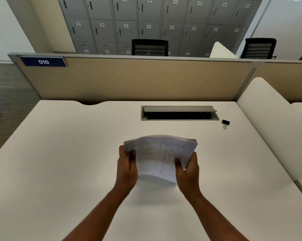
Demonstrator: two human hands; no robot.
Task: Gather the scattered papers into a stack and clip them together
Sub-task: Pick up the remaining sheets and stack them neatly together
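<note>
Head view, looking down over a white desk point(59, 153): the left hand point(126, 168) grips the left edge of a stack of papers point(161, 154), thumb on the printed top sheet and fingers curled behind. The right hand point(188, 171) grips the stack's right edge the same way, thumb on top near the lower right corner. Between the 2 hands the papers are held up off the desk, slightly bowed, with a faint shadow beneath them on the surface. The top sheet carries a ruled table of text too blurred to read. The far edges of the sheets are fanned a little at the right corner, not fully squared.

Well to the far right of the stack, a black binder clip point(225, 122) lies on the desk with its wire handles pointing toward the near side. Just to its left sits a grey cable hatch point(179, 113) set into the desk, its lid raised. Beyond the desk stands a tan partition point(138, 79) with a blue plate reading 010 point(43, 61) at its left end. Behind that are 2 black mesh chairs point(149, 47) and a wall of grey numbered lockers point(146, 20). A white curved divider point(268, 119) borders the desk on the right.
</note>
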